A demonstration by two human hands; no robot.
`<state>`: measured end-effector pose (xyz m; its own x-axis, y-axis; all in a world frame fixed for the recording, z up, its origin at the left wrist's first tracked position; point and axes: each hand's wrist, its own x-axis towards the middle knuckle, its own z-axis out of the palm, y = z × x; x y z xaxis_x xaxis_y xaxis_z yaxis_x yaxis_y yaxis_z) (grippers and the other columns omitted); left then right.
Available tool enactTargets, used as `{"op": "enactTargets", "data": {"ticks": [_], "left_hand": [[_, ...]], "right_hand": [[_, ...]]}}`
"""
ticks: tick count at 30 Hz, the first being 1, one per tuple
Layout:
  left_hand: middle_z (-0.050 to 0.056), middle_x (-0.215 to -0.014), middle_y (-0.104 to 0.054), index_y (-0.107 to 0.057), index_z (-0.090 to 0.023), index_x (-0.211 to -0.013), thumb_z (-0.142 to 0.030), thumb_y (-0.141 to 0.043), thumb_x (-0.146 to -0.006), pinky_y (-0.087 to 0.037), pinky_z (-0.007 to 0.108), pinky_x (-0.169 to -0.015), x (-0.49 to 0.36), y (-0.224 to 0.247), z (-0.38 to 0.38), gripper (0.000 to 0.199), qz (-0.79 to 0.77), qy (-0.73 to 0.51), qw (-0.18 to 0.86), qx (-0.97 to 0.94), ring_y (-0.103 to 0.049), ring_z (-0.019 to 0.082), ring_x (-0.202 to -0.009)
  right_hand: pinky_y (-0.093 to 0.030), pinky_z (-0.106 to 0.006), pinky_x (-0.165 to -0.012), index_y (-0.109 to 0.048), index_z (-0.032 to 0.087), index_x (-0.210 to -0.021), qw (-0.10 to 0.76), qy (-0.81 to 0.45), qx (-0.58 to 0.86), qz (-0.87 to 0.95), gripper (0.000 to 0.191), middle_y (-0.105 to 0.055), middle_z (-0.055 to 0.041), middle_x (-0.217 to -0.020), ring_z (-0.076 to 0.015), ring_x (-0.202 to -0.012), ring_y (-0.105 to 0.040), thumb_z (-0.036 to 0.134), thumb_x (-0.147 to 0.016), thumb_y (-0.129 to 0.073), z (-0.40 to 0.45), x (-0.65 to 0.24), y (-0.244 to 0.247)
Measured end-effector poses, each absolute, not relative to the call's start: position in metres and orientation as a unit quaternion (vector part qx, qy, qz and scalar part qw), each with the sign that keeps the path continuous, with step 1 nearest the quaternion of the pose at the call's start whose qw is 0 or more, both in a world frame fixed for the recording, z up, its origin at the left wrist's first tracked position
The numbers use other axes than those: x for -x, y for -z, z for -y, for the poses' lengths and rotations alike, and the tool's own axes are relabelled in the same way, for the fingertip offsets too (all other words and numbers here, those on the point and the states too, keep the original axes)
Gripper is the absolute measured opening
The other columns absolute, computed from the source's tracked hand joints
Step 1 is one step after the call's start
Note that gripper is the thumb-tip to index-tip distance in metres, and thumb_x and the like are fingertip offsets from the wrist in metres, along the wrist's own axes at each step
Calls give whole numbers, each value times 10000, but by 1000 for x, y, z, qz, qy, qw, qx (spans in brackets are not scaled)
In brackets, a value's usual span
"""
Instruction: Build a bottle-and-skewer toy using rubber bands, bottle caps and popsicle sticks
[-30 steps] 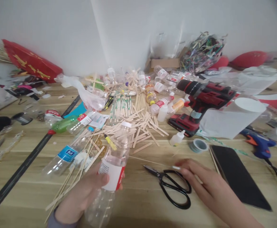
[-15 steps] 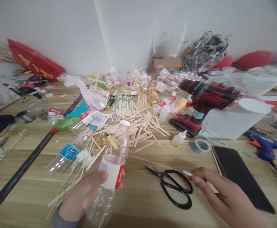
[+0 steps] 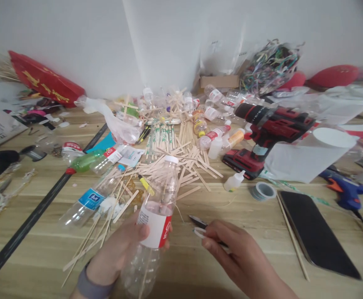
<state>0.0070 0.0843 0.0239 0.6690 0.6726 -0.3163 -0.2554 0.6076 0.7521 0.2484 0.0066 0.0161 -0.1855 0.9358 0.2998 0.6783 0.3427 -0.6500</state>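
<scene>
My left hand (image 3: pixel 122 241) is wrapped round a clear plastic bottle (image 3: pixel 166 187) with a white cap and a red-and-white label. The bottle leans with its cap away from me, and a thin stick shows inside its lower part. To the right of it, my right hand (image 3: pixel 231 245) pinches a small whitish ring (image 3: pixel 199 232) between thumb and fingers. Black-handled scissors (image 3: pixel 196 221) lie on the table beneath my right hand, which hides most of their handles. A thin string (image 3: pixel 179 212) curves beside the bottle.
Wooden sticks (image 3: pixel 187 166) and bottles are heaped ahead. A red cordless drill (image 3: pixel 271 133) stands at the right, near a small glue bottle (image 3: pixel 234 181), a tape roll (image 3: pixel 264 191) and a black phone (image 3: pixel 318 232). Another bottle (image 3: pixel 91 199) and a dark rod (image 3: pixel 28 224) lie at the left.
My right hand has moved left with the ring, over the scissors and closer to the bottle. The bottle in my left hand has shifted slightly right.
</scene>
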Motion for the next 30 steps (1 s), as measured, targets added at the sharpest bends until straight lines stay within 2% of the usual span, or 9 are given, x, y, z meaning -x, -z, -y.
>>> {"op": "enactTargets", "data": {"ticks": [6, 9, 14, 17, 22, 30], "left_hand": [[29, -729, -689, -756, -198, -938, -502, -866, -609, -480, 234, -609, -11, -24, -84, 461, -311, -273, 832, -369, -681, 194, -713], [27, -713, -689, -754, -187, -910, -532, -853, -614, -472, 241, -607, -14, -26, -84, 465, -314, -266, 826, -385, -672, 189, -676], [36, -693, -679, -747, -178, -953, -613, -820, -604, -437, 254, -594, -20, -34, -85, 562, -310, -242, 821, -413, -666, 211, -660], [42, -693, -685, -751, -187, -968, -606, -818, -614, -431, 261, -596, -24, -40, -85, 553, -321, -230, 819, -416, -654, 214, -661], [30, -690, -682, -757, -190, -954, -588, -824, -619, -417, 240, -578, -24, -40, -85, 524, -322, -233, 819, -415, -628, 175, -601], [51, -801, -703, -728, -191, -1033, -567, -815, -651, -473, 267, -615, -14, -28, -92, 543, -292, -260, 830, -398, -657, 184, -640]], "right_hand": [[-368, -181, -492, -488, 221, -713, 373, -207, 546, 721, 336, -544, 37, -609, -95, -512, -507, 355, -1015, -424, -11, -239, -16], [-365, -186, -490, -491, 218, -703, 391, -210, 539, 716, 378, -533, 37, -605, -96, -510, -493, 388, -1025, -391, -15, -235, -17], [-355, -201, -489, -460, 213, -653, 409, -231, 528, 707, 446, -503, 34, -595, -100, -517, -466, 447, -1023, -378, -21, -229, -18], [-356, -207, -493, -466, 211, -646, 415, -248, 531, 696, 457, -504, 32, -595, -104, -526, -465, 461, -1020, -380, -25, -227, -19], [-370, -218, -502, -510, 202, -643, 411, -285, 546, 672, 509, -526, 25, -579, -112, -532, -487, 511, -1014, -348, -29, -225, -19], [-381, -221, -471, -563, 201, -645, 370, -322, 602, 630, 556, -546, 14, -540, -118, -488, -499, 564, -992, -324, -21, -245, -10]]}}
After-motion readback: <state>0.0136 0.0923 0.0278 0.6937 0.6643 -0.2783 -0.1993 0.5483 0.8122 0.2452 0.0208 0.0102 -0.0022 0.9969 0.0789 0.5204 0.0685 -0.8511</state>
